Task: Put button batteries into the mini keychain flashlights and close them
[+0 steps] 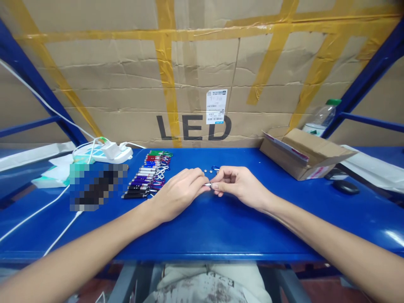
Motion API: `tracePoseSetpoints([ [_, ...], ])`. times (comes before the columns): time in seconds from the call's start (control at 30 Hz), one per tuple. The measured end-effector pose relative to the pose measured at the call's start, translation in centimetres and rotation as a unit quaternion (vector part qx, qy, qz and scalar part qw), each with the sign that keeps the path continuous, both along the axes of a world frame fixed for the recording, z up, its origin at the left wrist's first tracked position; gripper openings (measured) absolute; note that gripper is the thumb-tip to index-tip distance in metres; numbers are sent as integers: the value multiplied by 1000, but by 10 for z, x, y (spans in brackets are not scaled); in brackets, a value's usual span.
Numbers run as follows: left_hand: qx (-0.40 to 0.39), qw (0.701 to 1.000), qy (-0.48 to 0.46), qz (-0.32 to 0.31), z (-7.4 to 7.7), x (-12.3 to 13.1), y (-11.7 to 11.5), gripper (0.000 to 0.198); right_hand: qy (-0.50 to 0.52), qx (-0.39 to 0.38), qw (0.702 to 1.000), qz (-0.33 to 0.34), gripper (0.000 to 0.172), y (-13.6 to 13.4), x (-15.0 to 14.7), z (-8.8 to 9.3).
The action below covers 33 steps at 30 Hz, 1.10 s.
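Observation:
My left hand (184,189) and my right hand (235,183) meet over the middle of the blue table, fingers closed. Between their fingertips is a keychain flashlight (207,184); only a short silver piece shows, the rest is covered by fingers. Just behind the fingers lie two small round button cells (211,171). A blue carabiner clip (215,168) pokes out beside my right hand; whether it is joined to the held flashlight is hidden. To the left of my left hand, several keychain flashlights (139,177) with carabiners lie in a row, in green, red, blue, silver, purple and black.
A white power strip (121,156) with plugs and cables stands at the back left, by a blurred dark object (99,187). An open cardboard box (303,153), a plastic bottle (322,118) and a black mouse (346,187) are at right. A large taped carton (132,92) closes off the back.

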<state>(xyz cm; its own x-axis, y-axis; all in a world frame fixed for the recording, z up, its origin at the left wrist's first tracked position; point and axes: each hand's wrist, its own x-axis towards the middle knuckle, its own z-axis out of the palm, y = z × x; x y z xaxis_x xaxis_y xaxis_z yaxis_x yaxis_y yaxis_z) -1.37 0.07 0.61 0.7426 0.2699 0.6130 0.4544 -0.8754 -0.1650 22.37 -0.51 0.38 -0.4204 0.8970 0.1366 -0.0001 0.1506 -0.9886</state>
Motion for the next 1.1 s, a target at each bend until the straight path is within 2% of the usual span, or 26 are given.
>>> tracePoseSetpoints([
  [0.4, 9, 1000, 1, -14, -3, -1, 4, 20, 4, -56, 998, -7, 43, 3, -1, 1],
  [0.8, -159, 984, -77, -37, -9, -4, 13, 16, -15, 17, 1000, 9, 39, 3, 0, 0],
  [0.93, -181, 981, -67, -10, -9, -5, 12, 19, -28, 42, 999, 7, 36, 2, 0, 0],
  [1.1, -218, 974, -64, 11, -9, -3, 11, 22, -66, 117, 991, -21, 22, -1, 2, 0],
])
